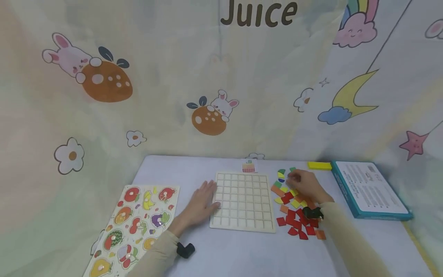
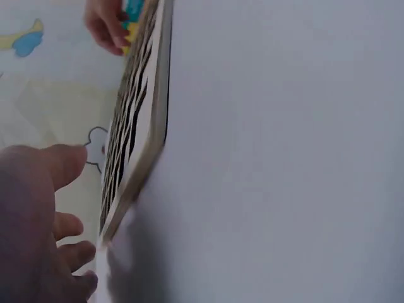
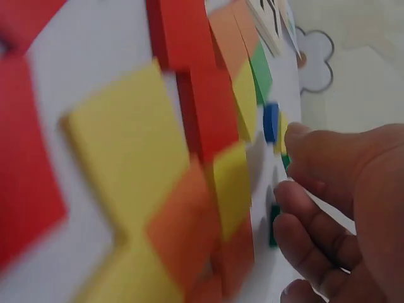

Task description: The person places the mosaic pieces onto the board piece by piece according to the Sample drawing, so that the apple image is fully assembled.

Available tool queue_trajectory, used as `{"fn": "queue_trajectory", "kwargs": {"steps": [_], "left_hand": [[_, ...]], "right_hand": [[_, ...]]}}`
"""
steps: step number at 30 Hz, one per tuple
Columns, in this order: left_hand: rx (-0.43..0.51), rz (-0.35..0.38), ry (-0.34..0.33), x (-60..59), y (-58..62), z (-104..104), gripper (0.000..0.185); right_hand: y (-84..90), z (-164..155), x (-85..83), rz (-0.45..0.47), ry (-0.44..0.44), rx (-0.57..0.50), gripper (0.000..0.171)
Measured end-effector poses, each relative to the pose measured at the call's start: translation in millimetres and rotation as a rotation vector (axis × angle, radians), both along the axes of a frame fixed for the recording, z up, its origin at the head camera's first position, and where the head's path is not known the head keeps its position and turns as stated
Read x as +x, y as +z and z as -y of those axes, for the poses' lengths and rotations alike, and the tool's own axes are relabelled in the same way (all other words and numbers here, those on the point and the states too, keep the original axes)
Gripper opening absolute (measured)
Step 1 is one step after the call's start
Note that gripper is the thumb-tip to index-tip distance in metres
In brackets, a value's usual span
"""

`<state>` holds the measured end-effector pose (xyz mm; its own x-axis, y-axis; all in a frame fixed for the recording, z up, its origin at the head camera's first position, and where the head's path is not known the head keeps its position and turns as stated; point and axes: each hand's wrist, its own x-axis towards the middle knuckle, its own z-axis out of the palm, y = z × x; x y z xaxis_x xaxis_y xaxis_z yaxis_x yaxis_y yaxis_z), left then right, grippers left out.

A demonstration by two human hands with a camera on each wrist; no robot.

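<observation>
My left hand (image 1: 200, 204) rests with fairly straight fingers at the left edge of a pale wooden grid board (image 1: 243, 202), whose squares are bare. In the left wrist view that board is seen nearly edge-on, beside the fingers. Over the far end of a pile of coloured pieces is my right hand (image 1: 307, 185), its fingers loosely bent. No piece shows between its thumb and fingers. Close by lie a small blue piece (image 3: 271, 123), a yellow one and green ones. Red squares (image 1: 297, 224), yellow pieces and orange pieces (image 3: 183, 221) spread nearer the wrist.
A small picture card (image 1: 249, 166) lies behind the board. On the left is a fruit puzzle board (image 1: 138, 223). A teal box (image 1: 372, 188) lies at the right, with a yellow block (image 1: 319, 166) beside its far corner. A printed curtain hangs behind the table.
</observation>
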<state>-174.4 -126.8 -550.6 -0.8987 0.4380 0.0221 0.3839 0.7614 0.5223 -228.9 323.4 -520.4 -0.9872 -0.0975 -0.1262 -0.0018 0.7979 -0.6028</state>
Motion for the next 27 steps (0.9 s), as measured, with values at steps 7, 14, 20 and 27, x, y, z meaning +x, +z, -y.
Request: {"fn": "queue_trajectory", "kwargs": {"steps": [7,14,20,27], "left_hand": [[0.123,-0.016,0.118,8.6,-16.2,-24,0.078],[0.051,-0.076,0.123,14.1,-21.4,-23,0.08],[0.016,-0.122,0.137,20.8,-27.6,-22,0.083],[0.013,-0.125,0.141,19.1,-24.4,-24,0.084]], "right_hand": [[-6.5,21,-10.6,-0.005,0.002,-0.004,0.039],[-9.3,23,-9.8,0.015,-0.036,-0.023,0.027],[-12.9,28,-7.4,0.007,-0.021,0.026,0.024],[-8.6,26,-6.3,0.002,-0.091,-0.04,0.029]]}}
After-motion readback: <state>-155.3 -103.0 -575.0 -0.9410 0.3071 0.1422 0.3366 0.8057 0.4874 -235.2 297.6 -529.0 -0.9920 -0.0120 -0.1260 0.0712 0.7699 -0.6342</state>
